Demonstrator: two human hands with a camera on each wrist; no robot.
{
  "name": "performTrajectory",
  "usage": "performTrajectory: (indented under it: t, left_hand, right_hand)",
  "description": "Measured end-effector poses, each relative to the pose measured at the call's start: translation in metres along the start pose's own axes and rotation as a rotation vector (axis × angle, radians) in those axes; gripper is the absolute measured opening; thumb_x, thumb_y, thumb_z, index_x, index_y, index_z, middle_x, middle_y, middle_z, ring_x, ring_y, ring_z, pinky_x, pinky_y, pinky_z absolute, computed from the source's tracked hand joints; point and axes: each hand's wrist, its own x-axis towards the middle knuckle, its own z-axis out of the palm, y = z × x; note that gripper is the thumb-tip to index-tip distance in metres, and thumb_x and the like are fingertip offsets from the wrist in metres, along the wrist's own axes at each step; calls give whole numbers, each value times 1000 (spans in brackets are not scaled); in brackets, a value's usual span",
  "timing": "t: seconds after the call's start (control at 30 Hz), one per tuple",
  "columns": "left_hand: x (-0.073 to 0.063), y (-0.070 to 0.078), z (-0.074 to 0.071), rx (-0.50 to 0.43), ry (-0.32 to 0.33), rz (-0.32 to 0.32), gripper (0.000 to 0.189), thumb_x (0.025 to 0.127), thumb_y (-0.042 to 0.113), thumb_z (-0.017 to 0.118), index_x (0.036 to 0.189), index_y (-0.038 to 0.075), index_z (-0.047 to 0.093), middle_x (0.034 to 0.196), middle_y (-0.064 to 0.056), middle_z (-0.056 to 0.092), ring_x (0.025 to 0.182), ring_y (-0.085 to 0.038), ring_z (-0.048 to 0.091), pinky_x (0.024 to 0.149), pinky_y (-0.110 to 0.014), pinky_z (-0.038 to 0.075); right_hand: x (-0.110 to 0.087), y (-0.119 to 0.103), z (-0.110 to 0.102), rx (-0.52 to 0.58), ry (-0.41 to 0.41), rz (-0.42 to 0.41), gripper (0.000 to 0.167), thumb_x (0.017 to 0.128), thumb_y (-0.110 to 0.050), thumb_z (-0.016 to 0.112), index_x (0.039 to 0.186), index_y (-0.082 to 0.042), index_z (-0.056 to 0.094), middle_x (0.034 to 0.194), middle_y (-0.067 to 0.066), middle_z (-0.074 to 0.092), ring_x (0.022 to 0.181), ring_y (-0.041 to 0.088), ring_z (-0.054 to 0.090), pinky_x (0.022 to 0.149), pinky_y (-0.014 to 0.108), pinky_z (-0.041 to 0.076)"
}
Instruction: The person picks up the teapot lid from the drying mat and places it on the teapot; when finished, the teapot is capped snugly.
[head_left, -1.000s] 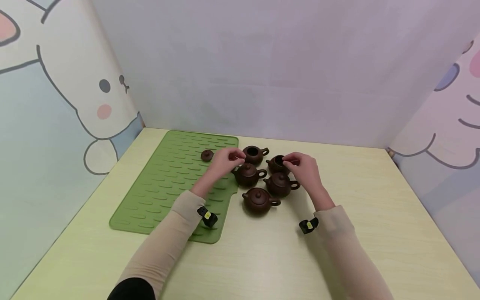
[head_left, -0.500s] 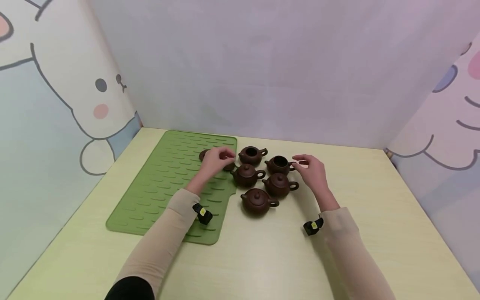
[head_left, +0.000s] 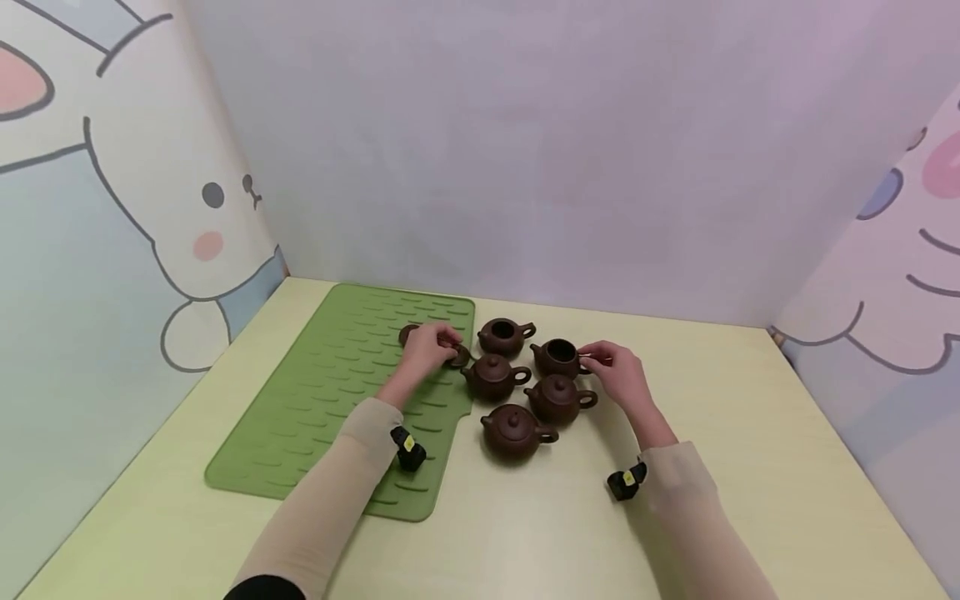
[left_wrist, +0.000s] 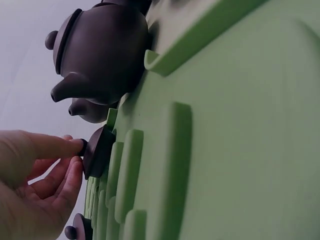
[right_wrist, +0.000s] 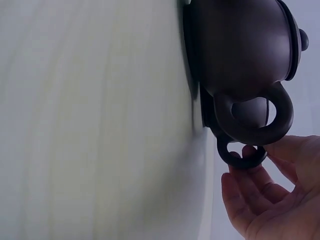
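Note:
My left hand (head_left: pixel 426 350) pinches the knob of a small dark brown teapot lid (left_wrist: pixel 98 152) at the right part of the green mat (head_left: pixel 322 400). In the left wrist view, the lid is right at the mat's ridges, thumb and finger at its knob. A second lid (left_wrist: pixel 80 227) lies on the mat, partly behind that hand in the head view. My right hand (head_left: pixel 618 375) holds the handle of a lidless teapot (head_left: pixel 557 357) between thumb and fingers. In the right wrist view, the handle (right_wrist: pixel 242 160) shows between the fingertips, partly behind a nearer teapot's handle.
Another lidless teapot (head_left: pixel 502 337) stands at the back, beside the mat's edge. Three lidded teapots, one in the middle (head_left: pixel 491 377), one to its right (head_left: pixel 557 399) and one nearest (head_left: pixel 514 432), stand close together. A pale wall (head_left: pixel 510 167) rises behind the table.
My left hand has moved left from beside the back teapots to the mat, where the lid now shows under it. My right hand has shifted from the lidless teapot's rim to its handle.

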Motion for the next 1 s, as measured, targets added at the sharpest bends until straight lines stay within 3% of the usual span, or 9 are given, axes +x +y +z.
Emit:
performTrajectory:
  t: [0.3,0.73,1.0]
  left_hand:
    - [7,2,1,84,36,-6,14,88,6,74,101,11,77,104,-10,76,98,-25,70,84,-38,57]
    - [12,26,-14,-18,43,44,16,94,8,68,108,10,74,111,-11,72,105,-27,67,85,-40,57]
    - [14,48,-9,-69,26,96,13,93,9,69,106,11,73,110,-10,72,102,-26,67,84,-40,57]
  right_hand:
    - [1,-3,0,-14,14,32,21,97,-15,64,113,-5,73,108,19,73,100,32,68,75,27,48]
    - [7,-6,1,2,10,57,22,98,-15,63,115,-4,72,110,20,73,103,33,67,79,30,49]
    - [7,-6,1,-1,2,66,21,98,-13,63,115,-4,72,111,20,72,103,33,66,78,29,47]
